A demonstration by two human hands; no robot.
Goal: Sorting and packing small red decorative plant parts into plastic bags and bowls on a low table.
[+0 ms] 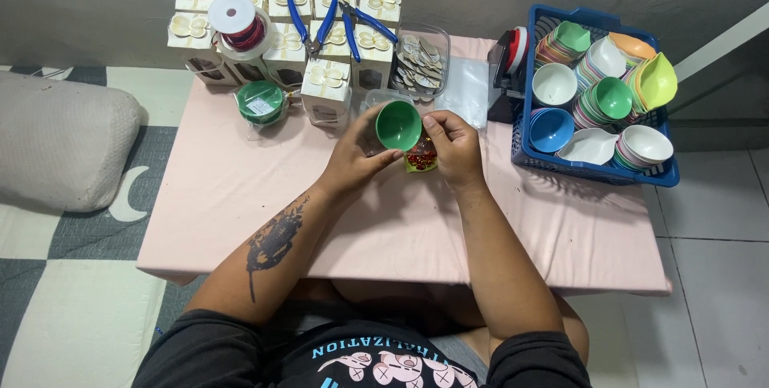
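Over the middle of the pink surface (240, 196), the left hand (352, 156) cups a small green bowl (398, 124), tilted so its hollow faces up toward the person — fingers wrapped round its side. The right hand (454, 144) pinches its rim, with a red-and-gold wrapped packet (420, 160) just beneath. Nearby stand white gift boxes (324, 88); a blue basket (597, 172) of coloured bowls sits to the right — within easy reach.

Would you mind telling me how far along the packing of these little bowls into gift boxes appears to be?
Done: about ten white bow-topped gift boxes stand closed at the back of the pink table. In hand: the left hand and right hand hold a small green plastic bowl over a red-and-gold wrapped packet. Left: many coloured bowls fill the blue plastic basket.
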